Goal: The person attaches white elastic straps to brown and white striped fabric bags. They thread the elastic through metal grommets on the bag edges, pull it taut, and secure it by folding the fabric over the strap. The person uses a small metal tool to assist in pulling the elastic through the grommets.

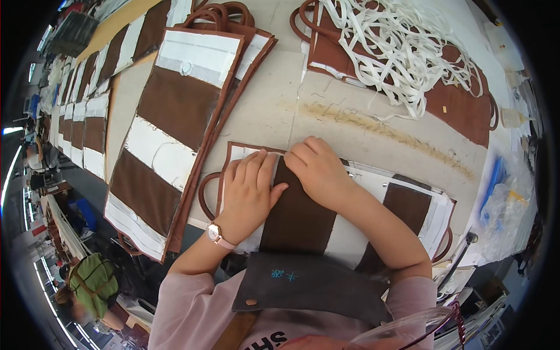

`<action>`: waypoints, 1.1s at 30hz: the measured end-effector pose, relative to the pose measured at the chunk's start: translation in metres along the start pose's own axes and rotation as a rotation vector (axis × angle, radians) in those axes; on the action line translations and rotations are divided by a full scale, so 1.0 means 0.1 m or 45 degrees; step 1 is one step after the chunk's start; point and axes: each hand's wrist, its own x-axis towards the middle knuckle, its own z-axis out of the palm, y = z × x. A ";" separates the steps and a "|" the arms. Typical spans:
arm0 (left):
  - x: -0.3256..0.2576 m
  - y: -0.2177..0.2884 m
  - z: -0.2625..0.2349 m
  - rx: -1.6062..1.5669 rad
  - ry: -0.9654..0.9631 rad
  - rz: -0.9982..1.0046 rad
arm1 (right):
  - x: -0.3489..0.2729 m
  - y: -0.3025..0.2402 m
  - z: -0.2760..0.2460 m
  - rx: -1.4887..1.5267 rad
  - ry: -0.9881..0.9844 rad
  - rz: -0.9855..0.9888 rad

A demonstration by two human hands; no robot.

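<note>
A flat bag panel (297, 213) with brown and white stripes, reddish-brown edging and a looped handle (208, 195) lies in front of me on the table. My left hand (248, 189) rests on the white stripe at its left end, fingers stretched out and thumb apart. Beside it, at the panel's far edge, my right hand (321, 172) has its fingers bent and closed on the edge by the brown stripe. The fingertips partly hide what they pinch there. A dark flap of my apron (309, 286) covers the panel's near side.
To the left lies a stack of similar striped panels (178, 111) with brown handles. Brown bag pieces (461, 105) under a tangle of white tape (385, 52) sit far right. Clear plastic bags (507, 204) are at the right edge. A person in green (93, 283) is at lower left.
</note>
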 end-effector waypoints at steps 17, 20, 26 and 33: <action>0.06 0.04 -0.08 0.108 -0.056 -0.026 | -0.21 0.01 -0.18 -0.145 0.133 0.257; 0.05 0.12 -0.01 0.027 -0.085 0.026 | -0.26 -0.01 -0.26 -0.071 0.111 0.390; 0.06 0.17 0.02 0.083 -0.112 0.111 | -0.29 0.03 -0.25 0.010 0.119 0.390; 0.11 0.20 0.01 0.134 -0.160 0.113 | -0.29 0.08 -0.25 0.030 0.119 0.357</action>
